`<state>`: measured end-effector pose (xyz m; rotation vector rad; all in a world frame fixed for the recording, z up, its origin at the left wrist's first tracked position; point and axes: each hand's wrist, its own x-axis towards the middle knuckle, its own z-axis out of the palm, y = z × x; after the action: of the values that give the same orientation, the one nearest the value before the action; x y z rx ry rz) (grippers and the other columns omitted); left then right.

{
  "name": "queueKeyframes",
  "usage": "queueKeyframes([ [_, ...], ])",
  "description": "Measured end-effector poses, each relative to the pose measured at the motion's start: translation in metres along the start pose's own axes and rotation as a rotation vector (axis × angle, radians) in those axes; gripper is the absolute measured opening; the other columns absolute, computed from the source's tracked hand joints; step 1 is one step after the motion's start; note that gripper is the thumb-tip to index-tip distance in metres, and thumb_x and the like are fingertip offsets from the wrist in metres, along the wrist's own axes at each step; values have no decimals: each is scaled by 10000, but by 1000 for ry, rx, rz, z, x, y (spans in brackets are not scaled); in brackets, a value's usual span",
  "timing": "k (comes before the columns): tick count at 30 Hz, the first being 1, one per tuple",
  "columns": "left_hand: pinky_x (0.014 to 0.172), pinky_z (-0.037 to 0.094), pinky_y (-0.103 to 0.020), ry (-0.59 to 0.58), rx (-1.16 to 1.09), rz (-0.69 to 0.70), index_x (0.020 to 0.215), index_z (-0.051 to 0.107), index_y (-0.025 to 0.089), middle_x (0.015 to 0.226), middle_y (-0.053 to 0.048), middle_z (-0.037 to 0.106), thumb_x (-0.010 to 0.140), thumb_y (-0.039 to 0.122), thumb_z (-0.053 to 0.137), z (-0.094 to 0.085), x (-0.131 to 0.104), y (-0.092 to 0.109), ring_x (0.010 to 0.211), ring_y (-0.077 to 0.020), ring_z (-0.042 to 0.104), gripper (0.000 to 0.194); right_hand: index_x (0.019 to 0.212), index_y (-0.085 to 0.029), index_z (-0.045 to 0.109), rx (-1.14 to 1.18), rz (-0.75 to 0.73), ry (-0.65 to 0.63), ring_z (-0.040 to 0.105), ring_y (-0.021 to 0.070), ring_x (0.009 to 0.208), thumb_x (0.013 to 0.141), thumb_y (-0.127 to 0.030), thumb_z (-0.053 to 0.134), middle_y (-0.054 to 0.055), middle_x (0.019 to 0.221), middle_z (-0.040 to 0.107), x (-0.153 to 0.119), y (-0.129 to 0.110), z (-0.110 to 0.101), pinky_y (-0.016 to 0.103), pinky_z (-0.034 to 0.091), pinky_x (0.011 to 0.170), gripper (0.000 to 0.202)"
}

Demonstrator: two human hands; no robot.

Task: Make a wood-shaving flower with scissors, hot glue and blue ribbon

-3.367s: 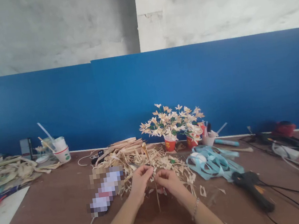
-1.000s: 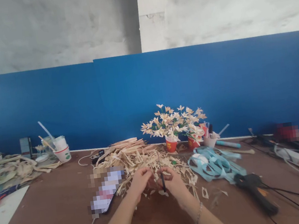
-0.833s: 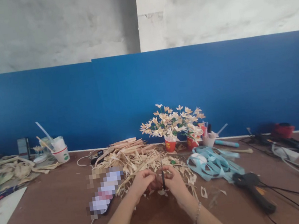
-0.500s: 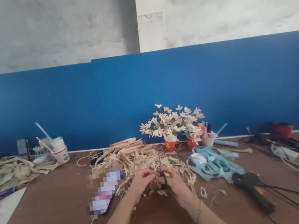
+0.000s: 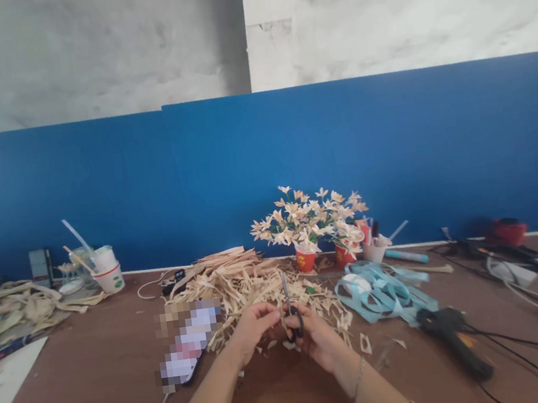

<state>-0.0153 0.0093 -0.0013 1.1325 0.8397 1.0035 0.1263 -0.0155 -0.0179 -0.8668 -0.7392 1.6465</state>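
Note:
Black-handled scissors [image 5: 295, 323] are in my right hand [image 5: 314, 331], with fingers round the handles and the blades pointing up and away. Close beside them my left hand [image 5: 256, 327] pinches a small pale piece of dried husk [image 5: 283, 318], partly hidden by the fingers. Both hands are over the near edge of a heap of dried husk strips [image 5: 255, 284]. Small cut scraps lie below and around my fingers.
Pale husk flowers [image 5: 308, 216] stand in red paper cups behind the heap. On the left lies a phone [image 5: 193, 343] with a blurred screen. Light-blue ribbon [image 5: 385, 292], a black glue gun [image 5: 456, 342] and cables [image 5: 521, 347] lie on the right. A blue partition [image 5: 215, 169] stands behind.
The scissors have turned slightly in my right hand, the blades leaning a little more to the left. My left hand stays almost in place, still pinching.

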Motion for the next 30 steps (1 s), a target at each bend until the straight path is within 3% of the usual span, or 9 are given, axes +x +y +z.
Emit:
queueKeyframes([
  [4, 419, 327, -196, -155, 29, -51, 646, 578, 146, 529, -40, 645, 619, 423, 676, 1, 0, 2, 405, -106, 513, 295, 804, -177, 520, 17, 17, -39, 500, 58, 453, 530, -194, 727, -70, 539, 538, -1, 0, 0, 143, 340, 411, 344],
  [10, 384, 255, -173, -23, 157, 1, 637, 577, 153, 452, 35, 549, 637, 392, 655, 3, 0, 2, 372, -67, 421, 251, 874, -191, 501, -125, -181, 87, 508, 88, 450, 523, -285, 767, -62, 554, 551, -1, -1, 4, 185, 379, 431, 450],
  [15, 389, 251, -170, -29, 260, 46, 654, 568, 150, 461, 51, 505, 654, 380, 628, 0, 4, -7, 383, -57, 392, 238, 883, -199, 479, -193, -308, 175, 509, 97, 470, 518, -280, 768, -58, 587, 563, -1, -3, 7, 198, 410, 437, 473],
  [23, 407, 310, -195, -73, 398, 37, 633, 551, 153, 464, 49, 509, 661, 336, 577, 0, 5, -8, 389, -74, 407, 187, 856, -191, 474, -253, -322, 164, 483, 93, 445, 499, -242, 763, -65, 536, 556, 1, -4, 6, 189, 384, 419, 462],
  [27, 461, 341, -202, -23, 485, 135, 577, 561, 147, 517, 27, 531, 619, 233, 561, 3, 5, -8, 470, -89, 443, 96, 837, -180, 491, -242, -261, 143, 471, 89, 414, 477, -237, 772, -71, 507, 540, 0, -7, 5, 197, 377, 419, 460],
  [30, 463, 327, -208, 79, 541, 197, 553, 562, 150, 490, 34, 511, 599, 213, 548, -1, 10, -8, 465, -93, 426, 79, 829, -177, 504, -158, -225, 67, 470, 77, 423, 498, -232, 765, -71, 516, 532, -4, -10, 7, 176, 346, 415, 425],
])
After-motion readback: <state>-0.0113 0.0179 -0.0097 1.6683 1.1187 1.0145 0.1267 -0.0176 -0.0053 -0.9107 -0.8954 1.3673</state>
